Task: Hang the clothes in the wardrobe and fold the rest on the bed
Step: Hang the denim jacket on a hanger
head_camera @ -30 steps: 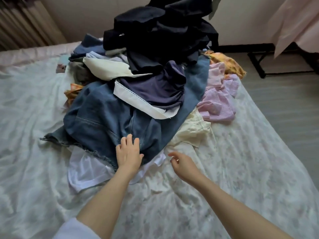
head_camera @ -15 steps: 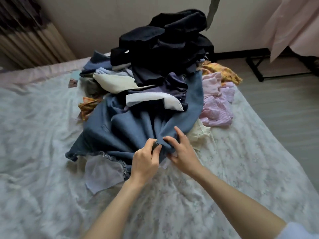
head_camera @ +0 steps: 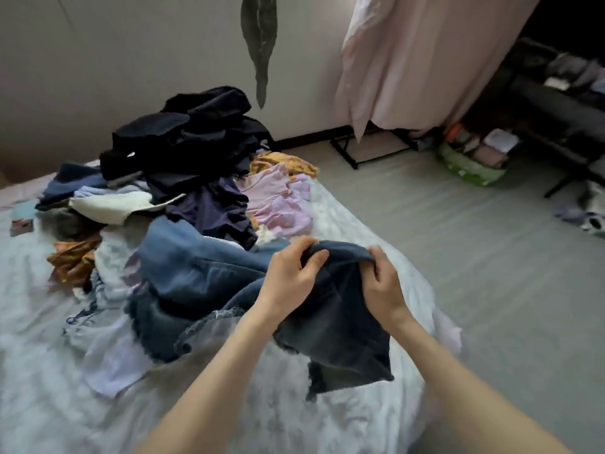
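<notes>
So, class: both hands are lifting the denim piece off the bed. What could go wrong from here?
1. The denim garment is gripped by the left hand and right hand at one edge only; its other end trails into the clothes pile and may drag pieces along.
2. The pink garment lies near the bed edge and could slip to the floor.

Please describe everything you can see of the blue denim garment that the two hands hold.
The denim garment is faded blue, darker where it hangs, with frayed raw hems. The left hand and right hand grip its bunched upper edge and hold one part lifted, hanging over the bed. The rest lies crumpled on white cloth beside the pile.
</notes>
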{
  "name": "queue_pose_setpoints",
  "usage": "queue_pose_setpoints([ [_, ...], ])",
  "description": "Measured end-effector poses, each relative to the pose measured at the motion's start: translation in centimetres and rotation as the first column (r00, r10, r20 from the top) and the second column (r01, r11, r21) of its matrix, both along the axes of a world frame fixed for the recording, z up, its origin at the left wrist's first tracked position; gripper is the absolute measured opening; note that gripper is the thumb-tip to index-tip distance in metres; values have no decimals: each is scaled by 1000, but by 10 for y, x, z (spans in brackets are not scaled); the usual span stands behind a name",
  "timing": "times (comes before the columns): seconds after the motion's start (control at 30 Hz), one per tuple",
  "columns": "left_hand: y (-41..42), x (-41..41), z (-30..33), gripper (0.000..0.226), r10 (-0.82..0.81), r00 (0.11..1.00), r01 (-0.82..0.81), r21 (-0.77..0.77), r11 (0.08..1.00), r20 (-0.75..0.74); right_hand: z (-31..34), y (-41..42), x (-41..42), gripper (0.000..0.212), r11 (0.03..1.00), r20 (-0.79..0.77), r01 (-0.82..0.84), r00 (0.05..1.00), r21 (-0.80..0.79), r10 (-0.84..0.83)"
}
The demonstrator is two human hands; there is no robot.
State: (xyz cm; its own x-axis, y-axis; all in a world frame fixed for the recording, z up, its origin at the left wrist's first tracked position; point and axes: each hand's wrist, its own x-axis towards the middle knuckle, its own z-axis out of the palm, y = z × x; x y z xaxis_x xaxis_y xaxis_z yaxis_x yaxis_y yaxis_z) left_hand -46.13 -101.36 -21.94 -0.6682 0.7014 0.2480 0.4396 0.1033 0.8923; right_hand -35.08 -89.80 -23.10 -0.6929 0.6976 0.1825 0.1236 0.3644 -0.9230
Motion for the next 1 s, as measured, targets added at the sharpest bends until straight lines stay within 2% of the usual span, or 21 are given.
queue_pose_setpoints([
  [0.07,19,23,6,27,-74,997,74,-1,997,3,19,15,29,23,996,-34,85,996,5,-85],
  [0.13,39,49,7,10,-175,985,174,-36,984,-10,36,34,65,22,979,-63,200,978,-31,-201],
  [0.17,45,58,7,12,-215,976,212,-72,975,-24,41,39,77,21,970,-66,236,969,-51,-239],
  [0.27,80,106,13,51,-399,905,376,-161,913,-146,58,63,147,27,924,-100,374,919,-80,-381],
  [0.33,105,132,9,56,-465,845,396,-276,876,-264,69,77,194,29,861,-145,495,849,-120,-508],
  [0.4,128,163,2,33,-473,826,346,-388,854,-305,83,96,255,31,745,-220,646,712,-168,-667],
  [0.43,136,178,-2,19,-480,831,329,-447,832,-282,88,105,286,31,688,-238,703,648,-181,-724],
  [0.5,155,223,-6,21,-545,808,388,-493,779,-226,97,120,353,30,614,-232,770,574,-172,-785],
  [0.63,189,318,8,26,-653,757,592,-392,704,-30,90,130,452,28,531,-87,844,525,-76,-846],
  [0.7,206,364,26,29,-656,748,656,-267,706,105,75,128,497,19,533,123,846,527,20,-841],
  [0.73,213,384,35,29,-653,736,677,-214,704,182,65,124,514,10,571,238,821,550,26,-801],
  [0.77,217,402,44,29,-655,711,700,-172,693,254,55,117,528,10,617,340,787,577,10,-742],
  [0.8,220,420,52,28,-668,677,727,-143,671,308,47,109,538,25,666,402,746,613,-11,-680],
  [0.83,223,444,60,26,-695,632,764,-126,632,342,42,97,552,39,727,414,686,668,-20,-618],
  [0.9,223,478,70,26,-744,550,825,-111,554,378,47,73,559,57,874,323,485,830,-18,-454],
  [0.93,223,495,73,28,-756,514,848,-104,521,406,51,62,561,62,916,280,400,883,-29,-377],
  [1.0,223,520,79,30,-743,464,865,-66,498,483,57,44,571,70,933,207,355,919,-62,-336],
])
